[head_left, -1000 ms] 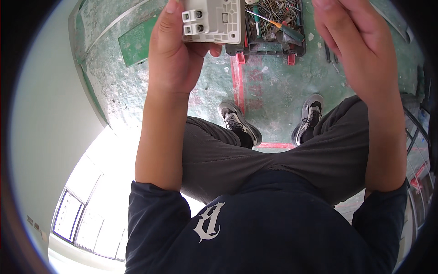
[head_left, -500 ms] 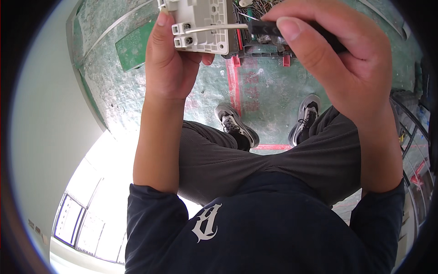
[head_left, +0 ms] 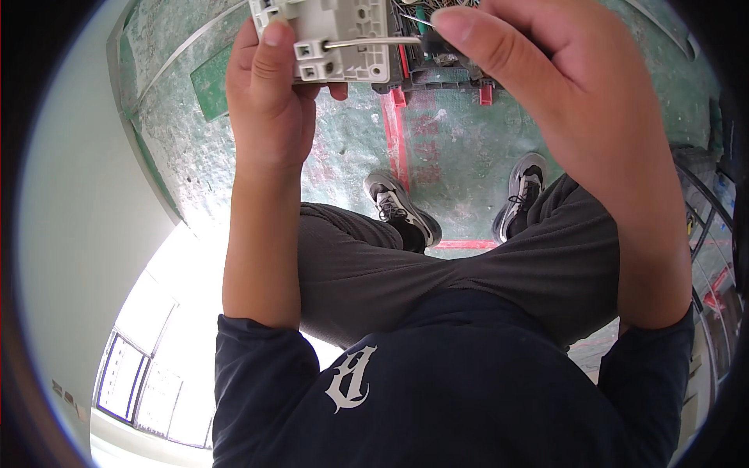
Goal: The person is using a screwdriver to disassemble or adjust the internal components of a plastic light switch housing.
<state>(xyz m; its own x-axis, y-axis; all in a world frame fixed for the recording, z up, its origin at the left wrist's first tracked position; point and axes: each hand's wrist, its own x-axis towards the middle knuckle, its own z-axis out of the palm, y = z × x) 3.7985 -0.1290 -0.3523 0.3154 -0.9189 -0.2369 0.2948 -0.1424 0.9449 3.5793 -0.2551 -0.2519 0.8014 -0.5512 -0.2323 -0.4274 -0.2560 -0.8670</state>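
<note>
My left hand (head_left: pixel 269 101) grips the left side of a white plastic wall switch or socket plate (head_left: pixel 355 62), its ribbed back turned up. The thumb lies on top near two square terminal blocks, and the other fingers reach underneath. In my right hand (head_left: pixel 554 86) is a screwdriver (head_left: pixel 374 41) with a black handle and a thin metal shaft. That shaft runs leftward across the plate, and its tip meets the upper of the two terminal blocks. My right thumb and curled fingers hide most of the handle. The plate's far end is cut off by the top edge.
Beyond the plate, a black tool tray (head_left: pixel 445 76) with red latches holds several tools and small parts on the green floor (head_left: pixel 335 179). A green board (head_left: pixel 209 86) lies to the left. My shoes (head_left: pixel 402 207) stand below, and a dark metal frame (head_left: pixel 702 207) is at the right.
Both hands have shifted slightly up, the left one also a little leftward, with the plate. My right hand has rotated around the screwdriver handle, and the tip stays at the terminal blocks.
</note>
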